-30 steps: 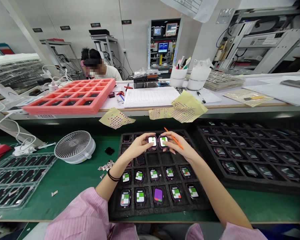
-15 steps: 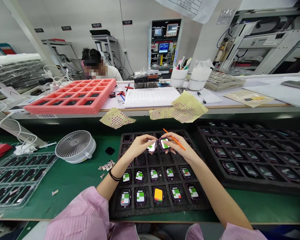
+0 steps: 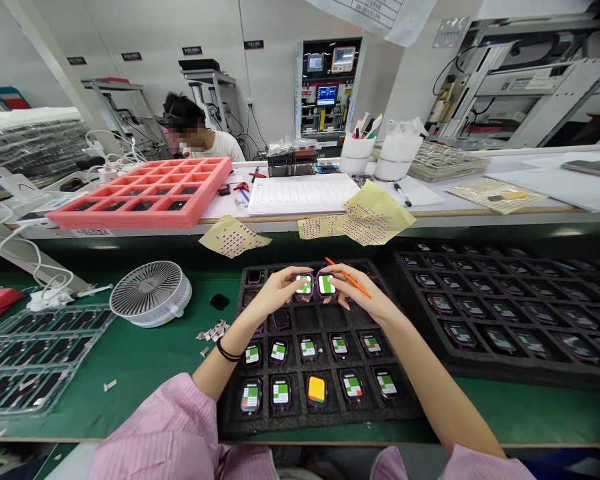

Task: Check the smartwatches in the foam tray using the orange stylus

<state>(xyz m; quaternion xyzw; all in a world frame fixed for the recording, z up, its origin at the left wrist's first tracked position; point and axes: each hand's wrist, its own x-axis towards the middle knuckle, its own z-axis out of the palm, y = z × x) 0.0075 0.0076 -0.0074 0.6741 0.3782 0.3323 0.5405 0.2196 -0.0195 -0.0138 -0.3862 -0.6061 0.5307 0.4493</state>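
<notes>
A white-walled electronics workshop, with a test cabinet (image 3: pixel 327 87) of lit screens against the far wall and a co-worker (image 3: pixel 200 143) seated beyond the back bench (image 3: pixel 380 215). Along that bench, a red foam tray (image 3: pixel 130 223) and a printed form (image 3: pixel 303 195). Nearer, a green bench mat (image 3: pixel 130 360) under everything: to the right, a large black foam tray (image 3: pixel 530 370) of smartwatches; to the left, a clear plastic tray (image 3: pixel 40 360) and a white desk fan (image 3: pixel 151 293). Directly below the hands, a second black foam tray (image 3: pixel 230 417), with rows of lit watches in its pockets. Near its top edge, a left smartwatch (image 3: pixel 304 285) and a right smartwatch (image 3: pixel 327 285), just apart. Left hand (image 3: pixel 280 290) curled, fingertips gripping the left smartwatch. Right hand (image 3: pixel 355 293) half closed, fingertips on the right smartwatch, an orange stick (image 3: pixel 349 279) held between the fingers.
</notes>
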